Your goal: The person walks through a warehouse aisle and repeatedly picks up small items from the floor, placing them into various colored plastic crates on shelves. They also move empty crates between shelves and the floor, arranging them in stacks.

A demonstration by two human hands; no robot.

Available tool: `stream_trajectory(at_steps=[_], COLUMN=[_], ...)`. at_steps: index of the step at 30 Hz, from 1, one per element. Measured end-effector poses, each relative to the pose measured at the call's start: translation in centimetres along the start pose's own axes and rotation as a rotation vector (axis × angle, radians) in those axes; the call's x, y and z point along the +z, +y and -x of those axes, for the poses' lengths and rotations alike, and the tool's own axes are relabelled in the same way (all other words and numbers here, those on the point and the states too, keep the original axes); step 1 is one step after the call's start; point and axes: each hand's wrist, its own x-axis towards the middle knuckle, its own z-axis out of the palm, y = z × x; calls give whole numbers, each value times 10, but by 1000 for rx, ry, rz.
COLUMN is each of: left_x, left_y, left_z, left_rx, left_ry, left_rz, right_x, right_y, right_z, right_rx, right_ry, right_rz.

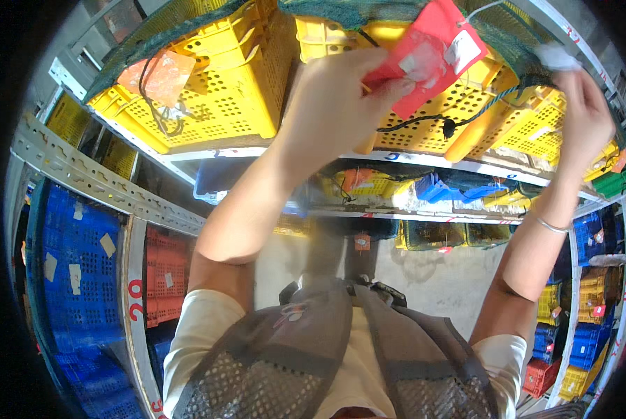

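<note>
My left hand (339, 105) is closed on the lower left side of a red tag (433, 57) that carries white labels. Behind the tag stands a yellow perforated plastic crate (412, 123) with dark green netting (344, 11) over its top. My right hand (585, 110), blurred, has its fingertips together on a small white piece (556, 56) near the netting's right part. A dark cord (480, 112) with a black knot runs between the hands, in front of the crate. To the left, another netted yellow crate (229, 105) bears an orange tag (158, 76) and a loose dark cord.
The crates stand on a white metal shelf (501, 170). Below are a blue crate (439, 188) and a clear bluish bin (224, 178). Racks with a blue crate (82, 267) and red crates (169, 277) rise at left; more stacked crates (588, 340) are at right.
</note>
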Motion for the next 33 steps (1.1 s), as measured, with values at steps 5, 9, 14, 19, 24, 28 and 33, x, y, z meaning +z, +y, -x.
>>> stream_trajectory(at_steps=[5, 9, 14, 19, 24, 28, 33], left_x=[34, 90, 150, 271, 329, 286, 257], left_y=[-48, -104, -219, -324, -336, -285, -217], left_z=[48, 153, 221, 229, 277, 259, 211], left_rx=[-67, -360, -522, -933, -1072, -1107, -1381], left_ry=[-25, -681, -695, -457, 60, -65, 2], left_rz=[716, 490, 44, 367, 858, 1004, 1354], right_x=[-37, -20, 8, 80, 128, 150, 180], right_y=[73, 131, 166, 155, 155, 163, 163], right_z=[86, 245, 323, 347, 373, 383, 389], right_rx=[926, 1302, 1612, 1803, 1725, 1557, 1048], right_ry=[-413, -424, -521, -749, -1015, -1058, -1245], right_rz=[-1471, -1550, -1453, -1226, -1069, -857, -924])
